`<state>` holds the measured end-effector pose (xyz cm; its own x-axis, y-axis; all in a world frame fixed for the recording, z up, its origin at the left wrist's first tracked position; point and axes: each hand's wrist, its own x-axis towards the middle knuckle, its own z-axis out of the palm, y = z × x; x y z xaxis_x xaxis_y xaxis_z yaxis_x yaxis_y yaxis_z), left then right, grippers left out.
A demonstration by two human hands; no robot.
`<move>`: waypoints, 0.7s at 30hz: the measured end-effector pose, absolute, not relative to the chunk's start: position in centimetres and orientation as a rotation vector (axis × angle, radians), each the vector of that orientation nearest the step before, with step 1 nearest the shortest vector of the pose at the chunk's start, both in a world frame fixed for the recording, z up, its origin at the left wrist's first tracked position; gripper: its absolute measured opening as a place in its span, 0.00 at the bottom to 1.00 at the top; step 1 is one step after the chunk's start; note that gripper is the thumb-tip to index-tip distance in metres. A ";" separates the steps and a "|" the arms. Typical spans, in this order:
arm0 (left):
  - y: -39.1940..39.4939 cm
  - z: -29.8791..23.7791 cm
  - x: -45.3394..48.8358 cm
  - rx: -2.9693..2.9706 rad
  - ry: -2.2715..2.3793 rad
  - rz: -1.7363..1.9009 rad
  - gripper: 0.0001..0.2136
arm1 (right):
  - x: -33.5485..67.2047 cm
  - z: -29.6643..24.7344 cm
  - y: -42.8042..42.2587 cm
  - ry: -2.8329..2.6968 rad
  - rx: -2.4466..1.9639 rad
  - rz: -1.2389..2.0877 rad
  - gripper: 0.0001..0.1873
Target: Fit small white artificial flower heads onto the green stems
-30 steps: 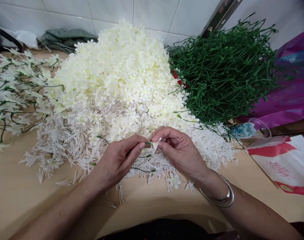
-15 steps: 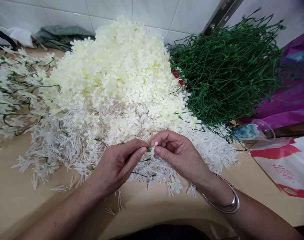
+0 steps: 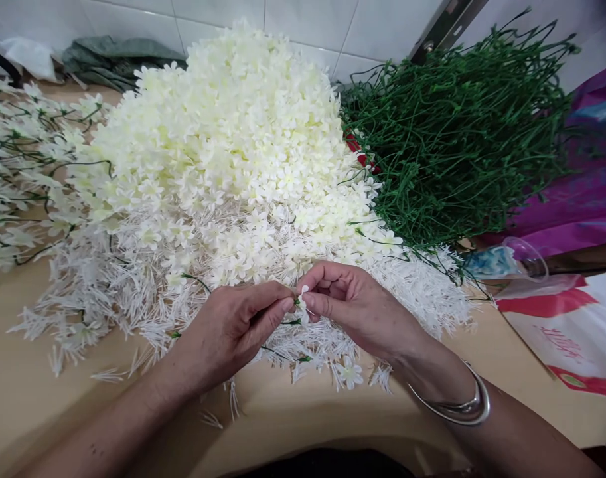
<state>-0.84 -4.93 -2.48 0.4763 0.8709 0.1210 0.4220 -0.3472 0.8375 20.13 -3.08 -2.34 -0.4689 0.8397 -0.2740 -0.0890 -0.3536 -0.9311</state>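
Observation:
Between my two hands is a small white artificial flower (image 3: 304, 307) with a green stem tip (image 3: 297, 302) at its back. My left hand (image 3: 233, 326) pinches the green stem between thumb and forefinger. From the other side, my right hand (image 3: 360, 309) has its thumb and forefinger closed on the white petals, with its other fingers curled. Just beyond both hands rises a big heap of white flower heads (image 3: 233, 139). Spiky white stamen pieces (image 3: 128, 265) spread around the foot of that heap and under my hands. Most of the held stem is hidden by my left hand.
Green plastic stems (image 3: 456, 146) are piled at the right. White flowers on stems (image 3: 24, 172) lie at the left. A clear plastic cup (image 3: 529, 259) and a red-and-white bag (image 3: 571, 332) are at the right. Behind are a dark cloth (image 3: 118, 60) and a tiled wall (image 3: 303, 20).
My fingertips have come slightly closer together, and the white flower now sits nearer my left fingertips. The view has shifted a little. Both hands keep their pinch.

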 end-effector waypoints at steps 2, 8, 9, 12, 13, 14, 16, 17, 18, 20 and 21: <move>-4.9 -2.5 -0.8 1.956 1.070 0.724 0.13 | 20.1 -2.3 -3.0 -1.203 -1.032 1.916 0.13; -5.2 -2.7 -0.8 1.956 1.082 0.756 0.15 | 19.8 -2.8 -3.2 -1.160 -1.012 1.890 0.12; -5.2 -2.8 -0.8 1.950 1.087 0.758 0.15 | 19.7 -2.9 -3.2 -1.150 -1.003 1.889 0.12; -5.3 -3.0 -0.7 1.923 1.099 0.764 0.14 | 19.5 -3.1 -3.2 -1.121 -0.997 1.878 0.12; -5.3 -3.0 -0.6 1.913 1.104 0.770 0.14 | 19.4 -3.1 -3.2 -1.115 -1.000 1.876 0.12; -5.2 -3.0 -0.6 1.903 1.106 0.768 0.14 | 19.4 -3.1 -3.1 -1.111 -1.000 1.880 0.13; -5.2 -2.7 -0.5 1.874 1.106 0.753 0.13 | 19.4 -3.2 -3.0 -1.095 -0.990 1.902 0.12; -5.1 -2.6 -0.5 1.850 1.109 0.746 0.13 | 19.4 -3.2 -3.0 -1.082 -0.976 1.908 0.12; -5.1 -2.4 -0.5 1.817 1.112 0.747 0.14 | 19.4 -3.1 -3.0 -1.065 -0.960 1.907 0.11; -5.1 -2.0 -0.5 1.721 1.123 0.770 0.15 | 19.6 -3.0 -2.9 -1.024 -0.925 1.893 0.12; -5.2 -2.0 -0.6 1.666 1.130 0.786 0.15 | 19.6 -2.9 -2.9 -1.003 -0.915 1.884 0.13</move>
